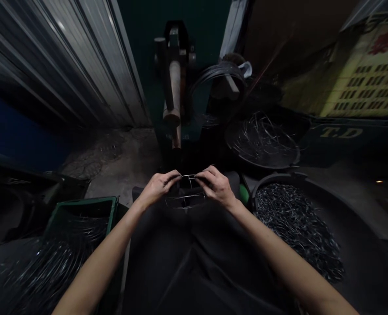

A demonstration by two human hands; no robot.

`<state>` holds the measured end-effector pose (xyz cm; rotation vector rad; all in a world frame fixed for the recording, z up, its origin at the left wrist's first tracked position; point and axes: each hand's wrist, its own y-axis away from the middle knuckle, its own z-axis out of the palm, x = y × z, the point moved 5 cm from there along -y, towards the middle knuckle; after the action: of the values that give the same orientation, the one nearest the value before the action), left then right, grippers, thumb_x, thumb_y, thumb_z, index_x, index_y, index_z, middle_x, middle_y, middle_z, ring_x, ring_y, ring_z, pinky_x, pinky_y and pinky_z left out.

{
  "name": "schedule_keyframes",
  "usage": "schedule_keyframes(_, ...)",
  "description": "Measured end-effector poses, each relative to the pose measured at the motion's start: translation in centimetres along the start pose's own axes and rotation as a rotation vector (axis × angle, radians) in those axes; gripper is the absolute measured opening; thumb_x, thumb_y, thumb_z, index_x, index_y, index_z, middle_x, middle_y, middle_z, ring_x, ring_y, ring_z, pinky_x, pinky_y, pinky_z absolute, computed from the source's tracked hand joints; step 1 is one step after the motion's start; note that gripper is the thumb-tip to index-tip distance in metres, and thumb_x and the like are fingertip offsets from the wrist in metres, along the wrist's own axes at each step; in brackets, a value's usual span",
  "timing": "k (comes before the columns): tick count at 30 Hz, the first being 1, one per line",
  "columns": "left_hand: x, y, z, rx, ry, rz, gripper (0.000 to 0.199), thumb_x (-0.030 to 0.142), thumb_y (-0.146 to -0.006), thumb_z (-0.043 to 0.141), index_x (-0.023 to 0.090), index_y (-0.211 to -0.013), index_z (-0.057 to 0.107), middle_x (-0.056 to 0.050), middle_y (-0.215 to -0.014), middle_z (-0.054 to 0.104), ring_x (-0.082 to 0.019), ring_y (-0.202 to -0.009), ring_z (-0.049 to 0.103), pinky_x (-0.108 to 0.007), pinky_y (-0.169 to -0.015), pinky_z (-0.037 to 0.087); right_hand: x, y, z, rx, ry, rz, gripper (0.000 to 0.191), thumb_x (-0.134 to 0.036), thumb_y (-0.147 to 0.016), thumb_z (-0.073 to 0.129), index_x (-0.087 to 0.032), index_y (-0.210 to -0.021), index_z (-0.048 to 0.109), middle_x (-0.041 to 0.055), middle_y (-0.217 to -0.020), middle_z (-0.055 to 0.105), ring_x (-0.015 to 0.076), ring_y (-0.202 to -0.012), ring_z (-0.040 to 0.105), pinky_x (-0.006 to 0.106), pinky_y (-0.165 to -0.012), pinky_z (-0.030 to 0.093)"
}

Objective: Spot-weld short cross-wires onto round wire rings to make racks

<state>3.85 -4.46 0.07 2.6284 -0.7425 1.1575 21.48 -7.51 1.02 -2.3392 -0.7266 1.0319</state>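
Between my two hands is a thin wire frame (185,201), made of bent, shiny wire with a curved lower loop. My left hand (159,186) pinches its upper left end between thumb and fingers. On the upper right end, my right hand (216,186) is closed in a similar pinch. The frame hangs over the dark apron (187,258) on my lap. Just beyond my hands stands a machine (174,83) with a rod-like arm pointing down toward me. Fingertips hide the ends of the wire.
To the right, a wide black basin (354,236) holds many small bent metal pieces. Behind it sits a smaller basin (279,162) of loose wires. A green crate (85,201) with long wires is at left. A yellow crate (361,87) and a wire coil (216,72) are farther back.
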Motion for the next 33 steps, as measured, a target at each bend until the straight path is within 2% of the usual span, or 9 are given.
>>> schedule_keyframes(3,-0.5,-0.5,-1.3,0.055,-0.017,0.030,0.029,0.039,-0.089,0.041,0.017,-0.090,0.060,0.004,-0.068,0.051,-0.007,-0.060,0.045,-0.016,-0.057,0.034,0.2,-1.5,0.4,-0.010,0.006,-0.043,0.011,-0.021,-0.086,0.052,-0.020,-0.092,0.061,0.0046,-0.082,0.054,0.0131,-0.075,0.054,0.025,-0.066,0.048)
schedule_keyframes(7,-1.4,-1.4,-2.9,0.141,-0.040,0.034,0.026,0.036,-0.088,0.042,0.017,-0.089,0.059,0.004,-0.066,0.052,-0.007,-0.058,0.045,-0.016,-0.056,0.034,0.7,-4.0,1.1,-0.018,0.014,-0.114,0.008,-0.020,-0.085,0.054,-0.019,-0.090,0.060,0.0050,-0.083,0.053,0.0133,-0.077,0.053,0.025,-0.067,0.049)
schedule_keyframes(13,-3.0,-2.9,-3.9,0.225,-0.038,0.055,0.025,0.035,-0.088,0.042,0.016,-0.088,0.059,0.004,-0.065,0.052,-0.008,-0.058,0.046,-0.017,-0.055,0.034,1.4,-6.5,2.2,-0.001,0.036,-0.157,0.007,-0.020,-0.085,0.053,-0.019,-0.090,0.058,0.0047,-0.082,0.052,0.0136,-0.076,0.053,0.026,-0.065,0.049)
schedule_keyframes(21,-5.1,-4.5,-4.4,0.222,-0.039,0.098,0.024,0.032,-0.088,0.041,0.016,-0.086,0.059,0.004,-0.066,0.053,-0.008,-0.059,0.047,-0.016,-0.056,0.035,2.7,-7.7,3.4,-0.004,0.044,-0.186,0.006,-0.018,-0.085,0.053,-0.019,-0.088,0.058,0.0047,-0.080,0.052,0.0140,-0.075,0.053,0.026,-0.064,0.049)
schedule_keyframes(33,-5.6,-7.2,-5.3,0.192,-0.065,0.143,0.027,0.034,-0.089,0.040,0.016,-0.087,0.060,0.002,-0.072,0.057,-0.009,-0.064,0.050,-0.017,-0.061,0.036,4.9,-9.0,4.1,0.009,0.043,-0.110,0.009,-0.020,-0.084,0.052,-0.020,-0.089,0.060,0.0056,-0.082,0.053,0.0160,-0.079,0.054,0.030,-0.066,0.050)
